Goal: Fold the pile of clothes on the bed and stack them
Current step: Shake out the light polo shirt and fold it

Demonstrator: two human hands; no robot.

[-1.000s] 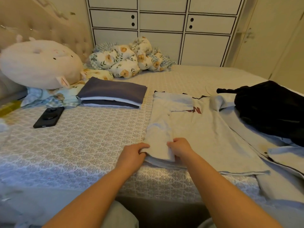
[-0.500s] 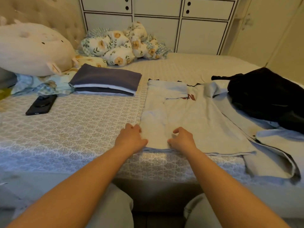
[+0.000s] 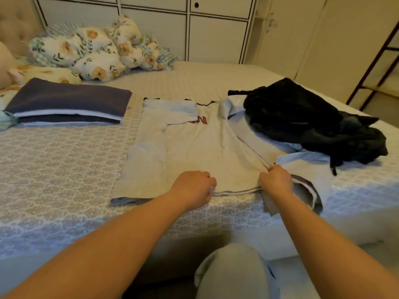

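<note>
At shirt (image 3: pixel 194 152) hem, right hand (image 3: pixel 277 180) shifted rightward

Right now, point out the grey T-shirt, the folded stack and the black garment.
grey T-shirt (image 3: pixel 194 152): head view, middle of its front panel.
folded stack (image 3: pixel 69 98): head view, top of the dark blue piece.
black garment (image 3: pixel 302 113): head view, centre of the crumpled heap.

A bed (image 3: pixel 64 169) with a pale patterned cover fills the scene. At its far left corner lies a bundled floral quilt (image 3: pixel 92 50), cream with orange flowers. A rounded pale plush toy (image 3: pixel 4 67) shows at the bed's left edge, partly cut off. Beyond the bed's far side stands a white wardrobe (image 3: pixel 216 33) with dark-outlined panels. A dark metal rack (image 3: pixel 375 61) stands past the bed's right side.
</note>
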